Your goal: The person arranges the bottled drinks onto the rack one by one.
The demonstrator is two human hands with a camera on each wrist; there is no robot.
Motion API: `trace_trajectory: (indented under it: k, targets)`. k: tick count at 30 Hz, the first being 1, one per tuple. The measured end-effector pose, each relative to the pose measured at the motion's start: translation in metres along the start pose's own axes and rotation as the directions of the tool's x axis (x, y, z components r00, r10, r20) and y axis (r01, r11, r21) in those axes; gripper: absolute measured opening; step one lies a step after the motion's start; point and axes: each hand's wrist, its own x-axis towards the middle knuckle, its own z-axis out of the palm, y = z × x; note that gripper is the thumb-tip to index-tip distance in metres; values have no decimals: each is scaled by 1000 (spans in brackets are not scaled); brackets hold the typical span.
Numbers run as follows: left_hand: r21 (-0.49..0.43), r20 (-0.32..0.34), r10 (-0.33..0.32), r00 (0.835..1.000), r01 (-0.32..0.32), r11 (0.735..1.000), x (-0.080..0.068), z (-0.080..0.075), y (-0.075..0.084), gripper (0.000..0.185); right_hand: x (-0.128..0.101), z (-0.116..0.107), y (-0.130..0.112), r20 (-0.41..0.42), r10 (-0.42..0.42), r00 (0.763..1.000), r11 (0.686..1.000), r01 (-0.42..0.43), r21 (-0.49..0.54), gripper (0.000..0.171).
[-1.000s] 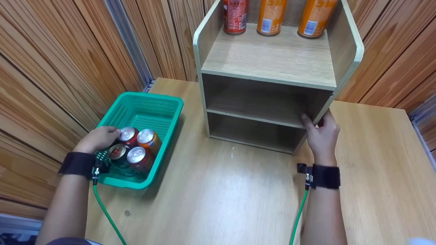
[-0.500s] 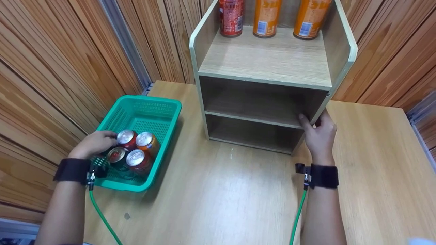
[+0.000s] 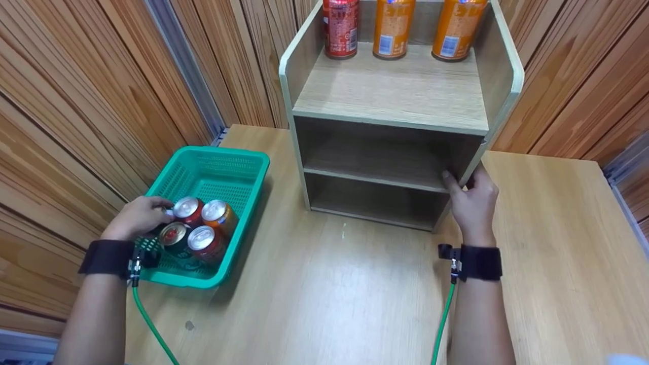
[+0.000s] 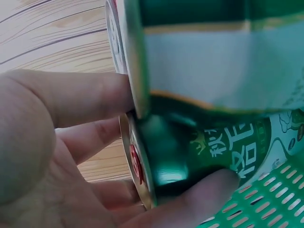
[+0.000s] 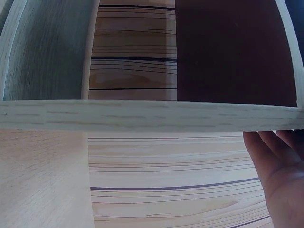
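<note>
cans [image 3: 195,228] in basket [image 3: 223,165] — left of shelf [image 3: 390,91]

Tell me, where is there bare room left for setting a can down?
Free: the top shelf in front of the three cans, both lower shelves, the table between both arms, and the basket's far half. Crowded: its near end, where the left hand grips a green can.

A green drink can [image 3: 174,236] stands upright in the near left corner of a green perforated plastic basket [image 3: 229,157], packed against three other cans. Its silver top carries a red pull tab. In the left wrist view its glossy green side [image 4: 199,152] shows pale lettering. The wooden shelf unit [image 3: 390,91] stands upright on the tabletop [image 3: 324,294], its two lower compartments open to the front.
</note>
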Motion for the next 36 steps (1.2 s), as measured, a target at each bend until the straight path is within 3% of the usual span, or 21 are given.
trace_trajectory:
  k: [5, 9, 11, 13, 18, 20, 22, 26, 29, 32, 36]
  targets:
    - [57, -105, 20, 994, -14, 998, -12, -8, 14, 48, 2, -1, -1, 1, -10, 1000, 1000, 10, -5, 45]
    - [116, -254, 60, 965, -31, 993, -24, -13, 30, 44, 2, -2, -2, -3, 6, 1000, 1000, -6, -9, 45]
    - [141, -343, 84, 935, -37, 989, -30, -14, 39, 41, 2, -2, -2, -1, 12, 1000, 1000, -12, -8, 45]
    - [169, -437, 117, 892, -47, 984, -35, -14, 51, 38, 2, -2, -1, 0, 16, 1000, 1000, -16, -9, 45]
    - [240, -608, 238, 757, -110, 964, -47, -13, 87, 29, 3, -1, 1, -15, 16, 1000, 1000, -16, -13, 43]
    - [238, -623, 269, 734, -149, 960, -51, -12, 101, 31, 2, -1, 2, -15, 11, 1000, 1000, -11, -11, 42]
    - [225, -615, 292, 732, -193, 955, -55, -10, 116, 33, 2, -2, 1, -13, 9, 1000, 1000, -9, -6, 42]
    - [197, -543, 350, 763, -289, 937, -61, -3, 141, 35, 0, -1, -1, -11, 14, 1000, 1000, -14, 5, 42]
    - [215, -492, 421, 762, -363, 907, -62, 3, 156, 34, -1, -1, -8, -16, 18, 1000, 1000, -18, -10, 41]
    - [234, -460, 479, 748, -418, 878, -63, 10, 168, 32, -2, 0, -8, -21, 12, 1000, 1000, -12, -21, 41]
    - [232, -424, 519, 742, -464, 855, -63, 17, 180, 30, -3, 2, -2, -30, 3, 1000, 999, -4, -32, 41]
